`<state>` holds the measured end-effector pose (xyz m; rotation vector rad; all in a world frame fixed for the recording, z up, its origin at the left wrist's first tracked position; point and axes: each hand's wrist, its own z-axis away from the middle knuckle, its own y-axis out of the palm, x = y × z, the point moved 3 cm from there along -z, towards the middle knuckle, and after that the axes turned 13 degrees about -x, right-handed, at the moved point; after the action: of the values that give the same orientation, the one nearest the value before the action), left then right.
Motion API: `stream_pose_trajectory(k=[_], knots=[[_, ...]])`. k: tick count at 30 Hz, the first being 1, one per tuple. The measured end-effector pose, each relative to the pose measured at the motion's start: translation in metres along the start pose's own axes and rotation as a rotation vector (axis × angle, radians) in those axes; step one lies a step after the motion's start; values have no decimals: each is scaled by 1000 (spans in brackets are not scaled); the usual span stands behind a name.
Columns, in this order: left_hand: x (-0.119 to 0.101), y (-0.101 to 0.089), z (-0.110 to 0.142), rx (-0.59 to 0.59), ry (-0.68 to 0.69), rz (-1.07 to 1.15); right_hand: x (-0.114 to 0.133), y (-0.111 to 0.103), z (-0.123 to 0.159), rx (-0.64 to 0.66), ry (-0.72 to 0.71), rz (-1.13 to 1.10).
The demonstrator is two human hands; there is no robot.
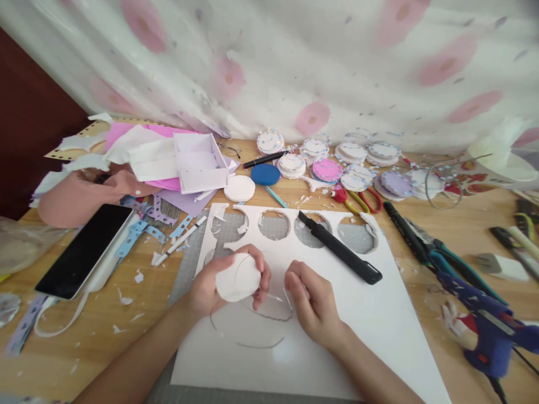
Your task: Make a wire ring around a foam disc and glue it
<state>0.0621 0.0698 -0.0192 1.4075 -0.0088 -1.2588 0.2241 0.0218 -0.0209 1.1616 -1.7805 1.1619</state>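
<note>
Inspecting station: a craft worktop (126, 336) littered with paper scraps, seen from the head camera.
Left hand: the left hand (219, 283) is curled round a white foam disc (238, 276), fingers closed on its rim from the far side, thumb beneath; the disc is lifted just clear of the sheet.
Right hand: the right hand (309, 303) rests on the white foam sheet (379, 325), fingers folded inward. Whether it pinches anything I cannot tell; no tool shows in it.
Sheet: lies on a grey cutting mat (185, 280); four round holes run along its far edge, and curved cut lines (269, 314) show between and below the hands.
Knife: a black craft knife (341, 249) lies on the sheet, beyond the right hand and apart from it.
Surroundings: stacked decorated discs (320, 160) at the back, red-handled scissors (357, 197), a blue glue gun (488, 325) at right, a phone (84, 249) at left.
Step in hand, as judged: freeing a freshly cut disc from the sheet; the disc appears fully out.
Next move, as judged: the disc needs a place among the finished ones, and the partial curve on the sheet calls for the knife, with the sheet held flat.
Risk: torn edges if the remaining cut is pulled rather than sliced.
</note>
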Motion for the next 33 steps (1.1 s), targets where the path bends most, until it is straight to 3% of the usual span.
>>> stream_pose_trajectory(k=[5,8,10,17,23,33], knots=[[7,-3,-4,-25,-12,-1,2,1,1,114,82,-100],[10,-2,0,40,-55,-126,3,5,1,162,10,-31],[10,-1,3,63,-72,-194,4,6,-1,126,-74,13],[7,7,7,80,-72,-211,9,-2,-6,-188,-295,190],[4,10,9,83,-21,-213,6,-4,-2,-203,-401,262],[5,11,10,79,18,-389,6,-4,1,-257,-438,353]])
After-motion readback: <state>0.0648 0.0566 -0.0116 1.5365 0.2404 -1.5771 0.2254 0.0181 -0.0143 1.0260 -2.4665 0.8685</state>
